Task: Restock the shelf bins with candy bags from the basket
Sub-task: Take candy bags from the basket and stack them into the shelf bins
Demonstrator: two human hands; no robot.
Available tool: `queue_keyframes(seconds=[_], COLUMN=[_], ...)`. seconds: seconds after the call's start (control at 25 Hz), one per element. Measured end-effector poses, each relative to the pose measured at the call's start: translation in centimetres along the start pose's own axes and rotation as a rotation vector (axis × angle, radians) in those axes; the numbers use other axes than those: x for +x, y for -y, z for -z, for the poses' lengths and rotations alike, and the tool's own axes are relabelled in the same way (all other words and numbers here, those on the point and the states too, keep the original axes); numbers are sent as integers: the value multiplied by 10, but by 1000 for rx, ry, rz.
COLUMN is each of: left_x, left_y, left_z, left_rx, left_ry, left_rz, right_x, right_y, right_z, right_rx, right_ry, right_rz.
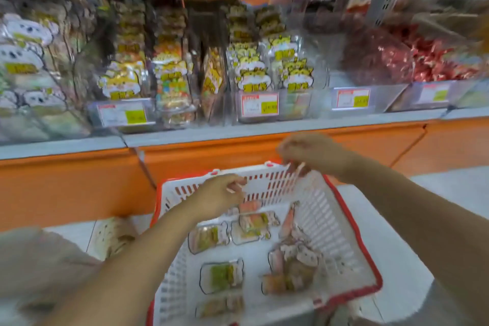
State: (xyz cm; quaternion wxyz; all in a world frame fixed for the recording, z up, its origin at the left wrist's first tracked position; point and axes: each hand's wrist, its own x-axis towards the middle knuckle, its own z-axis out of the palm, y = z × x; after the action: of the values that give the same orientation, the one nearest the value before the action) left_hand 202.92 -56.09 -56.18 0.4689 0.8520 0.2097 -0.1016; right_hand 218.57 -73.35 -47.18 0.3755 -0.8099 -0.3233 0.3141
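Head view: your left hand (222, 194) and right hand (313, 153) hover with curled fingers by the far wall of the basket (330, 219); blur hides whether either pinches anything; bags (222, 276) lie flat on its floor, below the bins (299, 103); probably light, crinkly and slippery, they suit a pinch at the top edge.

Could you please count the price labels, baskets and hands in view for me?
Price labels: 4
Basket: 1
Hands: 2 (left hand, right hand)
Total: 7
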Motion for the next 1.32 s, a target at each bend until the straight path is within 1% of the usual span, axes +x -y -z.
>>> queue_keyframes(seconds=[0.04,0.08,0.16,0.2,0.28,0.4,0.44,0.52,0.64,0.8,0.88,0.96,1.0,1.08,1.16,1.32], left_x=[2,5,10,12,17,23,25,27,28,27,27,29,30,35,36,37], left_y=[16,31,57,68,83,90,91,95,102,109,109,104,100,97,97,113], left_z=[-12,-21,-39,-46,-58,-74,-77,-81,-81,-78,-82,-88,-91,-97,-99,-104], left_rx=[11,19,8,15,12,-86,-127,-172,-212,-274,-293,-317,-316,-330,-373,-507], left_ry=[40,69,103,116,149,199,206,206,194,182,216,265,297,345,371,347], left_rz=[59,110,193,225,278,353,380,426,461,494,474,405,363,319,331,462], right_x=[3,5,9,10,10,11,11,12,12,12,16,21,23,25,27,27], right_y=[-23,-45,-89,-111,-150,-192,-201,-214,-225,-226,-213,-199,-188,-170,-163,-168], right_z=[-17,-34,-65,-77,-93,-108,-112,-121,-127,-125,-118,-111,-108,-107,-111,-117], right_rx=[-63,-131,-231,-316,-498,-615,-684,-887,-919,-792,-566,-268,-140,68,215,471], right_ry=[137,232,329,350,382,473,502,498,438,410,342,249,246,314,365,310], right_rz=[-116,-220,-377,-408,-433,-546,-538,-497,-481,-471,-467,-451,-434,-424,-440,-463])
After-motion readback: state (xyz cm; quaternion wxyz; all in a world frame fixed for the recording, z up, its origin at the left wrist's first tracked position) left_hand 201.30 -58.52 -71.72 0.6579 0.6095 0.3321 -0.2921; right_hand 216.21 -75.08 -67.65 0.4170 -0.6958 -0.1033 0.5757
